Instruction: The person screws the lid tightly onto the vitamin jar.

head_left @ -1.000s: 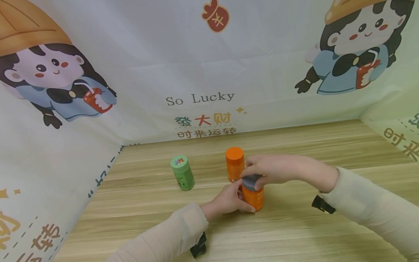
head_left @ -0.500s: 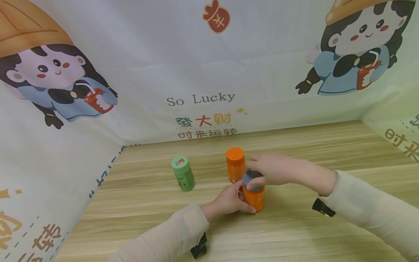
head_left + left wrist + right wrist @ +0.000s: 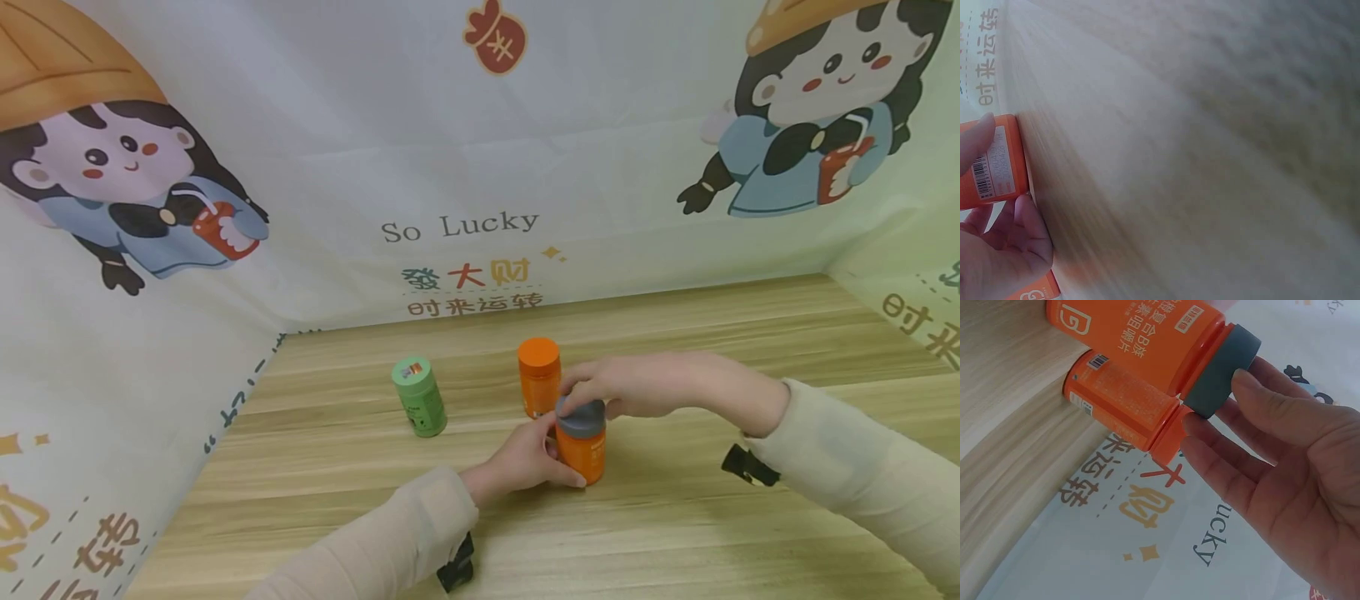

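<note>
An orange bottle point(image 3: 587, 457) with a grey screw lid point(image 3: 585, 423) stands upright on the table. My left hand point(image 3: 525, 454) grips its lower body from the left, thumb along the front. In the left wrist view, the thumb and curled fingers lie either side of the bottle point(image 3: 1000, 165), over a white barcode label. From the right, my right hand point(image 3: 637, 385) holds the lid between thumb and fingers. The right wrist view has the thumb at the edge of the lid point(image 3: 1222, 372), which is seated on the bottle. Close behind stands a second orange bottle point(image 3: 538, 367) with an orange lid.
A green bottle point(image 3: 420, 400) stands to the left on the wood-grain table point(image 3: 330, 467). A white printed cloth point(image 3: 360, 150) rises along the back and both sides. Dark clips point(image 3: 750, 465) hang below the sleeves.
My right hand's fingers have shifted round the grey lid; the thumb, in front of it half a second ago, is now at its right side. The left hand and bottles stay put.
</note>
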`<state>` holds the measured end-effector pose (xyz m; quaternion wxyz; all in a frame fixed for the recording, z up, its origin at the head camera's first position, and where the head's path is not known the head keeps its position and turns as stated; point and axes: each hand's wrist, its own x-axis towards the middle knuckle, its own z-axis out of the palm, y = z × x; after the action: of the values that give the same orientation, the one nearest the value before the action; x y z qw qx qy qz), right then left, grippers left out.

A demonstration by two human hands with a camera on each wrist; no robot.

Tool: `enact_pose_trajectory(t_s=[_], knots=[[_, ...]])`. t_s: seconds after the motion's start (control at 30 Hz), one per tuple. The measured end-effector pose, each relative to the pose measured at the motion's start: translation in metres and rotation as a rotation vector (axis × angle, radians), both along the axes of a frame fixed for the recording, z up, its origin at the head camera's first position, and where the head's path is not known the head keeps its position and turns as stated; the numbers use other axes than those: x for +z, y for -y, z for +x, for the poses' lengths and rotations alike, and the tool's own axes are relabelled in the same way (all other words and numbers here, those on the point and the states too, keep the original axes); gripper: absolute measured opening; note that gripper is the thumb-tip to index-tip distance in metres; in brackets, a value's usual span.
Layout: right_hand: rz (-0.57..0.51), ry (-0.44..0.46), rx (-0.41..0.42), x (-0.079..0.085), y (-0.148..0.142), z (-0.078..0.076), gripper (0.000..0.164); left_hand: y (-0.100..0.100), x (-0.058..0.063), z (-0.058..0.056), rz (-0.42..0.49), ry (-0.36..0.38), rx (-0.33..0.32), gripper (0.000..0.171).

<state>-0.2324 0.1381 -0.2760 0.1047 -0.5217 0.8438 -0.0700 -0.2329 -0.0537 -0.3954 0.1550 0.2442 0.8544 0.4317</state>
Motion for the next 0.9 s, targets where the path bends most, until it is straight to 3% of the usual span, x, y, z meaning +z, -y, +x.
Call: enact_pose_trajectory(t_s=[0.23,0.67,0.8,0.9], knots=[[0.018,0.054,-0.108,-0.0037,0.0034,-0.001,0.04,-0.0004,-0.0001,-0.0002,0.001,-0.007,0.0,0.061],[0.045,-0.015,-0.253,-0.0077,0.0084,0.001,0.042,-0.0004,-0.0005,-0.0015,0.005,0.012,-0.001,0.06],[0.045,0.001,-0.264,-0.0063,0.0081,0.0014,0.046,-0.0004,-0.0001,-0.001,0.005,0.008,-0.001,0.06],[0.028,0.021,-0.197,-0.0056,0.0056,0.0012,0.044,-0.0003,0.0008,-0.0004,0.007,0.009,0.0,0.061]])
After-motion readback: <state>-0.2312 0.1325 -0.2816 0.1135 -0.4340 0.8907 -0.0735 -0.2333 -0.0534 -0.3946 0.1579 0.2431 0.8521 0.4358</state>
